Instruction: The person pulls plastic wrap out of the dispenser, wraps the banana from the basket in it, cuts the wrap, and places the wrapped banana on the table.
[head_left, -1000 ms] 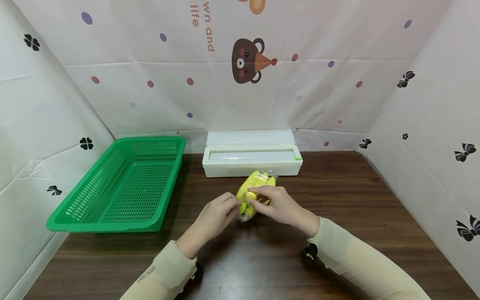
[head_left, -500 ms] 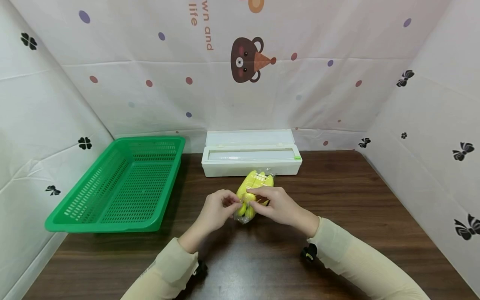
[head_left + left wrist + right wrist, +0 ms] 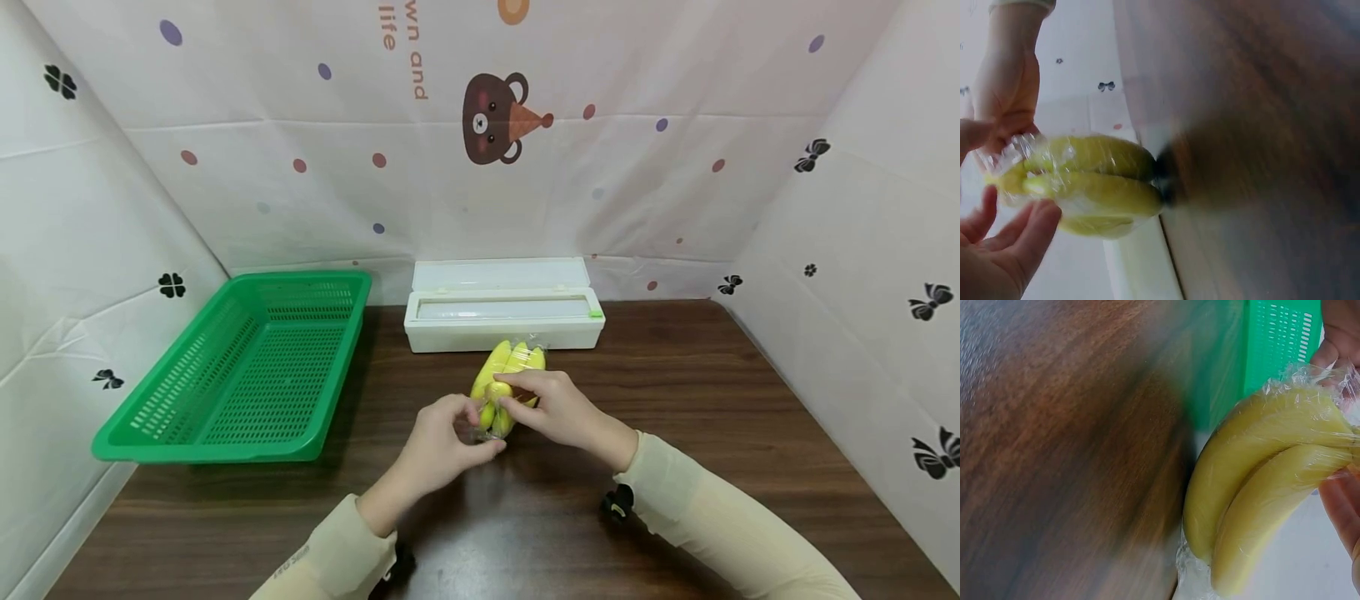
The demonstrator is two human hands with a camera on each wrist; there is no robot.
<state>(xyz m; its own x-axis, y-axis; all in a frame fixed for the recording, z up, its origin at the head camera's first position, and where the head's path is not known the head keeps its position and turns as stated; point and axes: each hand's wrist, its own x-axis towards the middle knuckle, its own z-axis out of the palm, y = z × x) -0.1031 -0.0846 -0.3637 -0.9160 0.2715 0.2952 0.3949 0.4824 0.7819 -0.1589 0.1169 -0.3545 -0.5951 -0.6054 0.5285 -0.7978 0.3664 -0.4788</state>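
A bunch of yellow bananas (image 3: 492, 368) stands tilted over the table, wrapped in clear plastic film (image 3: 1300, 376). My right hand (image 3: 561, 410) pinches it near the stem end, thumb and index finger on the wrapped top. Beside the lower left of the bunch, my left hand (image 3: 438, 442) has its thumb and fingers spread apart. In the left wrist view, its fingers (image 3: 1029, 234) lie extended next to the film-covered stem end; whether they touch the film I cannot tell. Loose, crinkled film gathers around the stems and at the banana tips.
Behind the bananas, a white cling film box (image 3: 504, 337) stands with its lid raised. A green plastic basket (image 3: 330, 400) sits at the left of the dark wooden table (image 3: 675, 375). Patterned white sheets (image 3: 675, 200) enclose the back and sides.
My left thumb and fingers have parted from their earlier pinch at the film, with the thumb swinging lower. My right hand keeps its hold, and the bananas have shifted only slightly.
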